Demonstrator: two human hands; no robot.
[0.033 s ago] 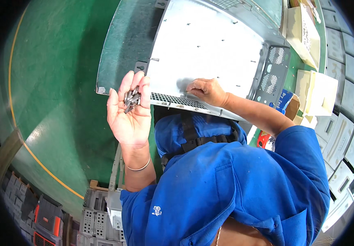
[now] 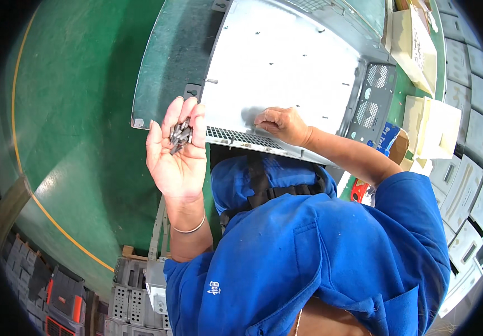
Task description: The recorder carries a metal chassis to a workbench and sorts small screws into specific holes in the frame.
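Note:
My left hand (image 2: 175, 154) is palm up beside the near left corner of a metal chassis (image 2: 286, 61). A small heap of short grey metal posts (image 2: 180, 136) lies in its cupped fingers. Over the near part of the chassis floor, just inside the perforated near wall (image 2: 244, 138), is my right hand (image 2: 282, 124). Its thumb and fingers are pinched together, and what they hold, if anything, is hidden. Several small posts or studs (image 2: 270, 63) are spread over the bright chassis floor. A longer one (image 2: 212, 82) sits by the left edge.
The chassis rests on a green work surface (image 2: 163, 67). To its right are a cream bin (image 2: 415, 50) with small parts, another cream box (image 2: 434, 126) and a blue carton (image 2: 388, 137). Grey metal housings (image 2: 135, 302) stand at lower left, with white drawer-like units (image 2: 465, 207) at far right.

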